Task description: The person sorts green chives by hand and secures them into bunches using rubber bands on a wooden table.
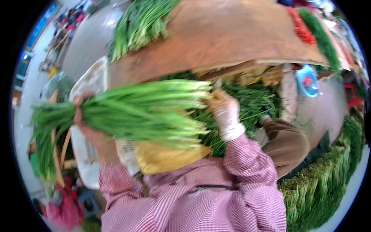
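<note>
A thick bunch of garlic chives (143, 110) lies sideways in front of me, leaf tips to the left and pale stem ends to the right. My left hand (87, 120) is closed round its leafy part. In a pale glove, my right hand (224, 112) has its fingers bent together at the upper stem ends; motion blur softens the fingertips. Loose green leaves (251, 100) are heaped below and beyond the right hand. Another pile of chives (145, 29) rests on the far left of the brown tabletop (235, 34).
A white plastic crate (87, 162) stands under my left forearm, and yellow cloth or sacking (166, 158) covers my lap. Many tied bunches (317, 181) line the lower right. A light blue basin (307, 81) sits beyond my knee. Another person in pink (63, 205) is at lower left.
</note>
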`<state>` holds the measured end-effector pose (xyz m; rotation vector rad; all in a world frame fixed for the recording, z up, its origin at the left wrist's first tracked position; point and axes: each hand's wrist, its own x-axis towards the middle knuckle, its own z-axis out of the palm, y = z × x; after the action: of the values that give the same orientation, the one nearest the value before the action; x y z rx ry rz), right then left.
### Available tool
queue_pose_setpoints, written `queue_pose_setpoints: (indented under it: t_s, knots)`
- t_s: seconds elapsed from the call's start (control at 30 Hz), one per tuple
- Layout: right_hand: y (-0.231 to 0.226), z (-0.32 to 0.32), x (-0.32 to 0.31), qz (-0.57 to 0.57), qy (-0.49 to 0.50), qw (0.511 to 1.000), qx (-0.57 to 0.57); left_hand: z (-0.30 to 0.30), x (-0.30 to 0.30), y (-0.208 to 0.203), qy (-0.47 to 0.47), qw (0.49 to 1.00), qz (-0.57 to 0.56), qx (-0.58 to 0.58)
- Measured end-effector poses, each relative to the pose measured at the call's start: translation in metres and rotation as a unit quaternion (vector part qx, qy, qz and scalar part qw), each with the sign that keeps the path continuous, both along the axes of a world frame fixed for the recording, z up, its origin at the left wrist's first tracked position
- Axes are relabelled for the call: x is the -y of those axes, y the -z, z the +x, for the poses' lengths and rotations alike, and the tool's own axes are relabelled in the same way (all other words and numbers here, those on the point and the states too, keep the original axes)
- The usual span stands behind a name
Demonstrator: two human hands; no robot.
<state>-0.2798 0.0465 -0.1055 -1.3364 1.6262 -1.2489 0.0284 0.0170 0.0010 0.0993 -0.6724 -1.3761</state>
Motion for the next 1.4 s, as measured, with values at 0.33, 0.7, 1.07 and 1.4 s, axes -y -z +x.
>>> queue_pose_setpoints:
  t_s: [0.33,0.7,1.07,1.4]
  knots:
    - [-0.004,-0.017,-0.008,0.052,0.019,0.997,-0.055,-0.054,-0.021,-0.019,-0.069,0.996,0.033,0.049]
    - [-0.045,-0.047,-0.010,0.000,0.084,0.995,0.050,-0.103,-0.020,-0.060,0.004,0.992,-0.100,0.083]
    - [-0.089,-0.053,-0.030,-0.033,0.047,0.963,0.264,-0.075,0.010,-0.064,-0.078,0.992,-0.021,0.098]
    - [-0.133,-0.035,-0.030,-0.134,0.014,0.957,0.257,-0.141,-0.008,-0.011,0.043,0.993,-0.027,0.109]
